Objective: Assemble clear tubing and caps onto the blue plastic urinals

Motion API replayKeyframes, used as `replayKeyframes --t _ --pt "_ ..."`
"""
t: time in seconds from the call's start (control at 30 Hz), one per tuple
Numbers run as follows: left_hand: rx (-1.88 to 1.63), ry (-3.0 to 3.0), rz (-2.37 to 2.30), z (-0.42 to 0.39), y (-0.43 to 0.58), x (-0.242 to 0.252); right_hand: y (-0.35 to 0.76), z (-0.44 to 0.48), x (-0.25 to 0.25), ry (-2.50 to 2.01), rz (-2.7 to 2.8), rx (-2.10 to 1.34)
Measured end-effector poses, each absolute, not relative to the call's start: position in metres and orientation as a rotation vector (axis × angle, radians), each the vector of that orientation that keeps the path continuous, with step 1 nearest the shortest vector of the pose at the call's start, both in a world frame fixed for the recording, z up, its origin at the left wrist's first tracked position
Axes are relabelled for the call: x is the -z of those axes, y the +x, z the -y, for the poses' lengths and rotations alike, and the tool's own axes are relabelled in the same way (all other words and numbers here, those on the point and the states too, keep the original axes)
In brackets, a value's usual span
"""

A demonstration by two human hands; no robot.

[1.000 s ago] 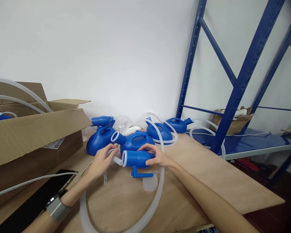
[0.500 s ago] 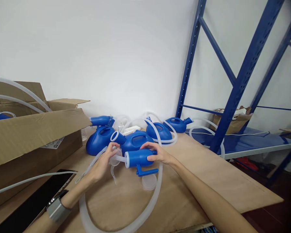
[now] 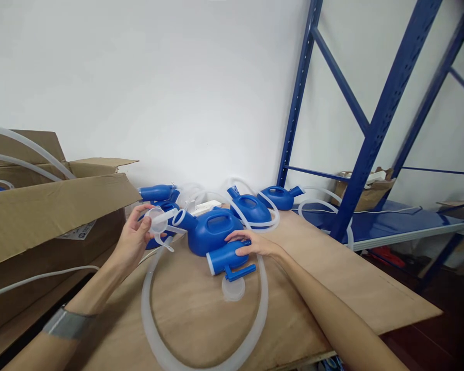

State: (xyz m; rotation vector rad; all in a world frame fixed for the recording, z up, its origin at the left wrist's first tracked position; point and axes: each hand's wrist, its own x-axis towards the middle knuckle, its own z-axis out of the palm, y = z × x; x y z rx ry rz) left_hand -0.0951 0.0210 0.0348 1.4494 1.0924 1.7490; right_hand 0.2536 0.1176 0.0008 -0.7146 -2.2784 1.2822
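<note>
My left hand (image 3: 133,237) pinches a translucent plastic cap (image 3: 158,220) with a short tube and a thin strap hanging from it. The cap is lifted beside the round neck of a blue jug (image 3: 203,238). Around a blue plastic cylinder (image 3: 221,259) my right hand (image 3: 257,244) is closed, gripping its far end. White-rimmed at its left end, the cylinder has a blue folding handle (image 3: 242,272) pointing to the lower right. Just below the handle, a translucent round lid (image 3: 234,290) lies on the table. A thick clear hose (image 3: 150,327) loops across the front of the tabletop.
An open cardboard box (image 3: 62,206) with hoses in it stands at left. Behind my hands are more blue jugs (image 3: 251,208) with coiled hoses and a white power strip (image 3: 206,207). On the right rise blue shelf posts (image 3: 379,129) over a blue shelf (image 3: 402,226).
My left hand has drawn the cap and its tube out of the cylinder, up and to the left. The cylinder has tilted slightly in my right hand. My view has shifted a little.
</note>
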Motion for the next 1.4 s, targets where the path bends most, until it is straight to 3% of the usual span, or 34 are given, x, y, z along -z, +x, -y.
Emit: replayKeyframes --t 0.2,0.6,1.1,1.27,1.4 --pt "-1.822 1.678 -1.394 -0.031 -0.109 -0.034 0.261 -0.123 0.003 -0.800 2.268 -1.389" --pt "-1.516 2.232 -1.822 -0.047 -0.085 -0.046 0.275 -0.126 -0.007 -0.897 2.334 -1.270" --pt "-1.477 1.876 -2.117 -0.048 -0.115 -0.070 0.302 -0.133 -0.022 -0.992 2.344 -1.242" --pt "-1.173 2.037 -2.263 -0.058 -0.114 -0.067 0.292 -0.130 -0.023 -0.996 2.428 -1.109" --pt "-0.894 2.066 -2.416 -0.060 -0.090 -0.071 0.271 -0.125 -0.020 -0.973 2.466 -0.802"
